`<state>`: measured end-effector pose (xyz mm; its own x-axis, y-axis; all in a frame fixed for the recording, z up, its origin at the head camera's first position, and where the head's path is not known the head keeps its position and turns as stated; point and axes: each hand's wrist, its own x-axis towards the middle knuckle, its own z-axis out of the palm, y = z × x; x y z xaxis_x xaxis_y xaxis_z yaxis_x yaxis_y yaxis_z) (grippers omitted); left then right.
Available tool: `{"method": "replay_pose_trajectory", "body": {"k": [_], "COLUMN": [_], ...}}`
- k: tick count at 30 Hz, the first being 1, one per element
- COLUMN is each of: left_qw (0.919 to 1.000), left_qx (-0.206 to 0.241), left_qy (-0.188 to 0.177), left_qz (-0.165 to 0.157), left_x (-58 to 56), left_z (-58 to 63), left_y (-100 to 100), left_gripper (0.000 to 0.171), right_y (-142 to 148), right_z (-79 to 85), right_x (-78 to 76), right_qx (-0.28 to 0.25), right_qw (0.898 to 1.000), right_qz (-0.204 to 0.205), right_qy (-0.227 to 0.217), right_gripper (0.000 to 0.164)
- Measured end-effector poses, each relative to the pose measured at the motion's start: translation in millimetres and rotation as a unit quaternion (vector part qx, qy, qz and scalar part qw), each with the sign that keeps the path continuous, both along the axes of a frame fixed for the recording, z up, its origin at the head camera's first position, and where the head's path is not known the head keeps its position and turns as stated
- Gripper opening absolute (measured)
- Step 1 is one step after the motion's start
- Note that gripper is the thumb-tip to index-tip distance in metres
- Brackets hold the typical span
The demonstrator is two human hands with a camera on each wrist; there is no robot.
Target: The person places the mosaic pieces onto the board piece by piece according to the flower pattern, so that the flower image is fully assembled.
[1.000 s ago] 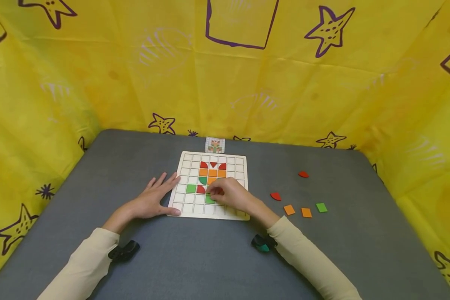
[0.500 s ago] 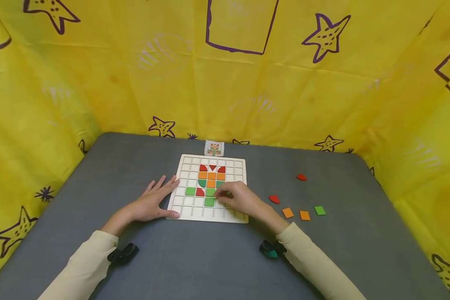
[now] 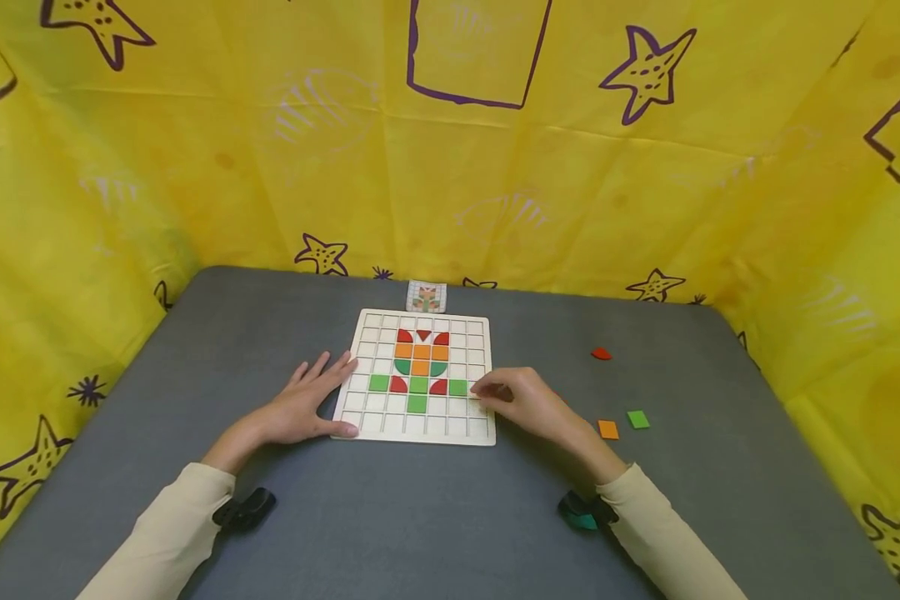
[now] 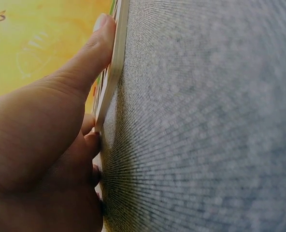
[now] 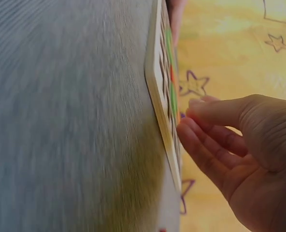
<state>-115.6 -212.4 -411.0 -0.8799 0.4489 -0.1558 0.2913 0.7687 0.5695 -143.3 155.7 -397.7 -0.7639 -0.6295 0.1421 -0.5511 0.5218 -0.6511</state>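
Observation:
A pale gridded board (image 3: 457, 427) lies on the table, with red, orange and green flat tiles set in its cells in a flower shape. My left hand (image 3: 297, 408) rests at its left side, fingers spread on the edge and thumb (image 4: 104, 38) over the near corner. At the right edge is my right hand (image 3: 532, 404), its thumb and fingertips beside a light green square tile (image 3: 458, 388) in the grid. In the right wrist view the fingers (image 5: 196, 145) bend loosely, with no tile showing between them.
On the table to the right lie a red tile (image 3: 602, 354), an orange square tile (image 3: 608, 430) and a green square tile (image 3: 638, 419). A small patterned card (image 3: 426, 297) sits behind the board. Yellow cloth (image 3: 450, 167) hangs around the table's back and sides.
My right hand has moved right from the board's middle to its right edge, uncovering red and green tiles. Its arm now covers two loose tiles seen earlier. My left hand stays put.

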Motion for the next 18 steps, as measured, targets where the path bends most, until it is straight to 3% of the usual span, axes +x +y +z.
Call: {"method": "replay_pose_trajectory", "body": {"k": [11,18], "left_qw": [0.9999,1.0], "left_qx": [0.009,0.001], "left_qy": [0.005,0.002], "left_qz": [-0.003,-0.004], "left_x": [0.5,-1.1], "left_z": [-1.4,-2.0], "left_y": [-1.7,-1.4], "left_gripper": [0.108,0.108], "right_y": [60.7,100.8], "right_z": [9.7,17.9], "right_x": [2.7,8.6], "right_qx": [0.041,0.079], "right_qw": [0.999,0.995], "right_qz": [-0.005,-0.023], "right_qy": [0.009,-0.065], "right_gripper": [0.028,0.032]}}
